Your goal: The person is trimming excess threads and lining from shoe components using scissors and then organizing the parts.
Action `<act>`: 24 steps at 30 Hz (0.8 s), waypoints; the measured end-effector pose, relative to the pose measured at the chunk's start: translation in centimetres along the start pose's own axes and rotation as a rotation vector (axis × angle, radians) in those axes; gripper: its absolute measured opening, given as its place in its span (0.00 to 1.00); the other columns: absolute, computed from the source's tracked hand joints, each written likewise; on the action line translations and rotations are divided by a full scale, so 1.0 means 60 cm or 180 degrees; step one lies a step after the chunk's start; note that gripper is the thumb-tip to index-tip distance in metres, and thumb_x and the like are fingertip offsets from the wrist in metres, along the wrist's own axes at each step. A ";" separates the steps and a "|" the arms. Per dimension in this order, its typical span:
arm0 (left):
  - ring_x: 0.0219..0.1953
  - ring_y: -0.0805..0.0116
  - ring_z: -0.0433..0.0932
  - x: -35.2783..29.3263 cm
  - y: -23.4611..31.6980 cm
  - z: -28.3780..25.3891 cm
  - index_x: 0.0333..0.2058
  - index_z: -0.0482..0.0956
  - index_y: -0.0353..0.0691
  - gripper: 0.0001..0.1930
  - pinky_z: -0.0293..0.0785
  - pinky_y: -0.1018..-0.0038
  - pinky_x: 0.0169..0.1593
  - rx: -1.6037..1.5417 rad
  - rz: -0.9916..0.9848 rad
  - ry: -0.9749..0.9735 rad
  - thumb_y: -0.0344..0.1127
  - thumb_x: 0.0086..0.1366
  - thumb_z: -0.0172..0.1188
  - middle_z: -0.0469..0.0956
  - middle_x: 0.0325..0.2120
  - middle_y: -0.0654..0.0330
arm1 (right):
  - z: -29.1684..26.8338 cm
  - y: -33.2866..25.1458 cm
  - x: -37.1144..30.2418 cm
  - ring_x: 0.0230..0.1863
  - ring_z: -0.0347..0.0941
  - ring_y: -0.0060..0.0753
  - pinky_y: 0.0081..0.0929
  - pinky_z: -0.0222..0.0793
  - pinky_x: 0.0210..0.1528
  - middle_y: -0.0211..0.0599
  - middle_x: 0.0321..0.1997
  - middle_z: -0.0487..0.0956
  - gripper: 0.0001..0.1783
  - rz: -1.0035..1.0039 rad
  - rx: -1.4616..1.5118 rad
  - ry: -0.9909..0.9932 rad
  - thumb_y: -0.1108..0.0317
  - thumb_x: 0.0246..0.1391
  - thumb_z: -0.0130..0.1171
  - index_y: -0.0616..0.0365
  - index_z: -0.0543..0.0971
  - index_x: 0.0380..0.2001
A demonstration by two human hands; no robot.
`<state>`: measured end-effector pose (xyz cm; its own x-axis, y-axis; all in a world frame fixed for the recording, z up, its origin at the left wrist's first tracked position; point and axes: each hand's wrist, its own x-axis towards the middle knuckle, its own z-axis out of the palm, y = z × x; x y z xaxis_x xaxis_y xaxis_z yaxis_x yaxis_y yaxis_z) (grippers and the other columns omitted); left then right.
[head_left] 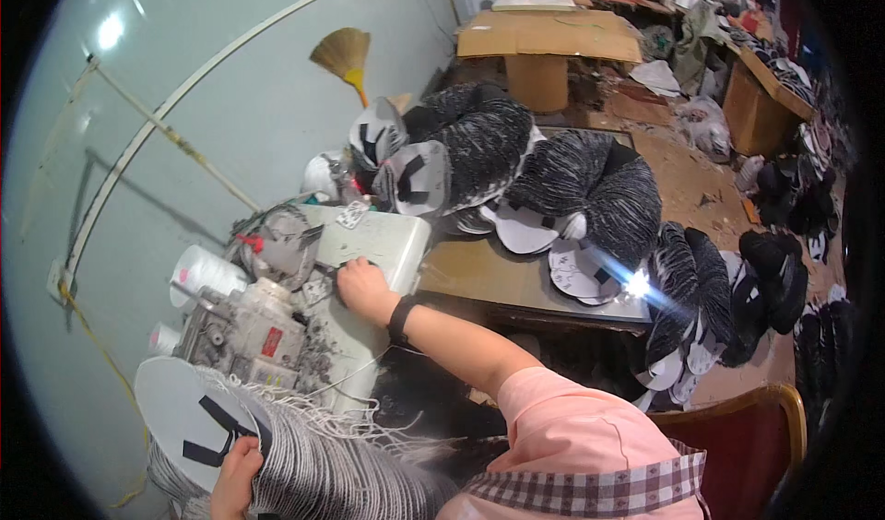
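Note:
My left hand (237, 479) is closed at the edge of a long stack of sole-shaped pieces (341, 469), beside a black strap (221, 419) on the pale front piece. Loose pale threads (369, 425) hang along the top of that stack. My right hand (365, 291) reaches over the white machine table (392, 248), its fingers curled on something small and dark that I cannot make out. Left of it stands a dusty sewing machine (267, 331) with lint around its base.
White thread cones (207, 271) stand beside the machine. Dark bundles of sole-shaped pieces (585, 183) lie on the brown table (479, 280) and on the floor at right. A red-backed chair (747, 446) is at lower right. Cardboard (553, 36) and a broom (343, 57) are farther back.

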<state>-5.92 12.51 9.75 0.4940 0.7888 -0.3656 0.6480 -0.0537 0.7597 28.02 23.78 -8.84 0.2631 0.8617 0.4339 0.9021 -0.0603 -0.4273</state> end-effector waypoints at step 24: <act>0.63 0.54 0.54 -0.089 0.028 0.085 0.57 0.61 0.29 0.27 0.49 0.68 0.63 0.1350 0.2559 0.0398 0.38 0.63 0.51 0.59 0.59 0.46 | -0.148 0.089 -0.496 0.31 0.76 0.39 0.36 0.68 0.33 0.45 0.27 0.79 0.24 -0.0303 0.2173 -0.3572 0.49 0.48 0.57 0.65 0.79 0.28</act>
<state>-4.52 5.11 10.25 0.8379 0.4759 0.2674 0.3070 -0.8158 0.4901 28.04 -6.67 -16.99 -0.5151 0.8153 -0.2644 0.4609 0.0034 -0.8874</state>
